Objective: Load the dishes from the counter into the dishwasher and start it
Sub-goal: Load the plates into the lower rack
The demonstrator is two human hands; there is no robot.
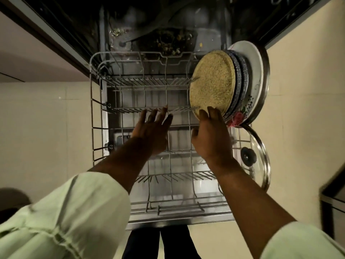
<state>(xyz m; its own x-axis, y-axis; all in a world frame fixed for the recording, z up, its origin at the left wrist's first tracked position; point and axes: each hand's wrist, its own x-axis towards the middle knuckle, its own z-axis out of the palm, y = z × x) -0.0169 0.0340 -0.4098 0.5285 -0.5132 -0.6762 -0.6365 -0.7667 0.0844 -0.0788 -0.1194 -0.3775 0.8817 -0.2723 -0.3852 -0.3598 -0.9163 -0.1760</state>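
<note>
Sitting over beige floor tiles [46,128], rack [130,52] w/ plates [212,85] (dim room)

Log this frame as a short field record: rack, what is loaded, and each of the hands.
rack: grey wire dishwasher rack, pulled out
loaded: speckled yellow round plate on edge at right, then blue-rimmed plates, white floral plate
lid: glass lid with black knob, rack's right edge
left hand: fingers spread over the tines, holds nothing
right hand: fingertips touch the yellow plate's lower rim
</note>
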